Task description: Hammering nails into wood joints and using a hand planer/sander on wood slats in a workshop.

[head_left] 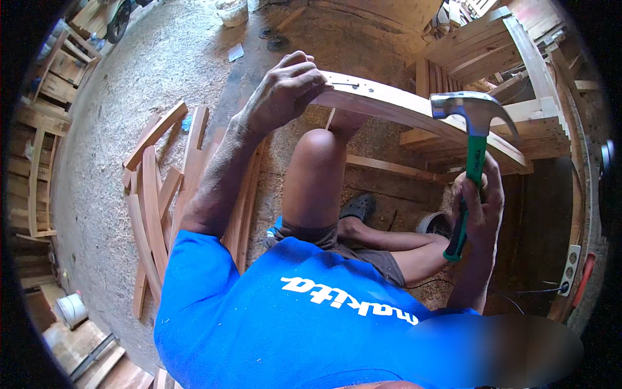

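My left hand (288,94) is closed around the far-left end of a pale, slightly curved wooden board (402,102). Beside its fingertips a thin dark nail (343,84) shows against the board's top edge; whether the fingers touch it is hard to see. Small dark marks dot the wood near it. On the other side, my right hand (479,198) grips a claw hammer (476,155) by its green and black handle. The steel head is raised and overlaps the board in view, its face pointing left. My bent knee is below the board's left part.
Several loose wooden strips (152,207) lie on the shavings-covered floor at my left. A slatted wooden frame (479,58) stands at the far right, close to the board. A bucket (433,223) sits by my lower leg, and a power strip (570,269) is at the right.
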Demonstrator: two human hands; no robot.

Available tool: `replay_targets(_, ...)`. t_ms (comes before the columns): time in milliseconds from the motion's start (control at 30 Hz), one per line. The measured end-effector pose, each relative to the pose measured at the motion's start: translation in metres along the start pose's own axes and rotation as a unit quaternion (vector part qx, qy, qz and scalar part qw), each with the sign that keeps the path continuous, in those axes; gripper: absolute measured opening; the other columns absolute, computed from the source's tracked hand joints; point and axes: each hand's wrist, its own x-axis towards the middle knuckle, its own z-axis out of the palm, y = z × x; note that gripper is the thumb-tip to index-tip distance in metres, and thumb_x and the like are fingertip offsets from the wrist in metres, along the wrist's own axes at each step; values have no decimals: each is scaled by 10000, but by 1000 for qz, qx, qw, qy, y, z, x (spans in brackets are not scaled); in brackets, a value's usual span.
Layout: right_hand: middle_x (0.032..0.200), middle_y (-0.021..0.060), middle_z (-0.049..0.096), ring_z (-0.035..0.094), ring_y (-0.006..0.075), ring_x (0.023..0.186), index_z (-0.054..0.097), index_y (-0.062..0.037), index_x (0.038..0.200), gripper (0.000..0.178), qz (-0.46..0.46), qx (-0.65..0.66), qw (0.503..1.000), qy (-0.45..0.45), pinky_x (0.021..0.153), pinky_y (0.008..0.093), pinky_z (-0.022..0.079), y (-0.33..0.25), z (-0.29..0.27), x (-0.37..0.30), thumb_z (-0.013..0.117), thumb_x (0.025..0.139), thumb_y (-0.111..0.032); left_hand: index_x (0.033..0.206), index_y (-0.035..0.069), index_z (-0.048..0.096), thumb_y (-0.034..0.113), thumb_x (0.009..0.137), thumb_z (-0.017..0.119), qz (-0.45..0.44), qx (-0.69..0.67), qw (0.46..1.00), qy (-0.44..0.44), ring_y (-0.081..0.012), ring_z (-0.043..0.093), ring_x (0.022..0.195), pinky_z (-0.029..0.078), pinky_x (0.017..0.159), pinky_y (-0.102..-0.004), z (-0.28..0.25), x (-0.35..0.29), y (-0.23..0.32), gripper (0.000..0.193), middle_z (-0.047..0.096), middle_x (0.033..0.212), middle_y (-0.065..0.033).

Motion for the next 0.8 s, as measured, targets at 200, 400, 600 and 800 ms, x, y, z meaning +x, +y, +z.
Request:
replay_targets(200,823,60,632,548,72,543,398,-89,1500,525,-29,9,999,23,436,220,419,-46,-1,30,590,1023,-192,950,21,676,81,879,718,3,-24,999,-25,-323,642,885,548,806,-420,-2,-1,2,101,653,877,-121)
replay_targets(400,831,88,574,498,88,500,492,-16,1287,333,-128,2,986,108,419,214,416,-94,-23,58,519,1062,-260,949,20,663,97,890,709,-5,-43,998,-40,-313,613,851,527,746,-407,-1,3,-3,107,648,892,-113)
replay_targets(600,785,62,564,569,137,650,522,-70,1390,409,-198,-431,871,130,583,325,503,-28,-25,82,584,1004,-191,894,22,613,100,891,695,-3,-48,998,-44,-313,581,822,504,771,-426,-1,4,-3,112,600,823,-113)
replay_targets(800,1046,130,710,640,175,810,514,-193,1464,465,-115,-219,961,-126,745,338,531,-41,17,86,561,1002,-165,893,25,610,94,892,693,-16,-47,997,-54,-316,584,828,507,777,-423,-2,1,-6,108,600,824,-114)
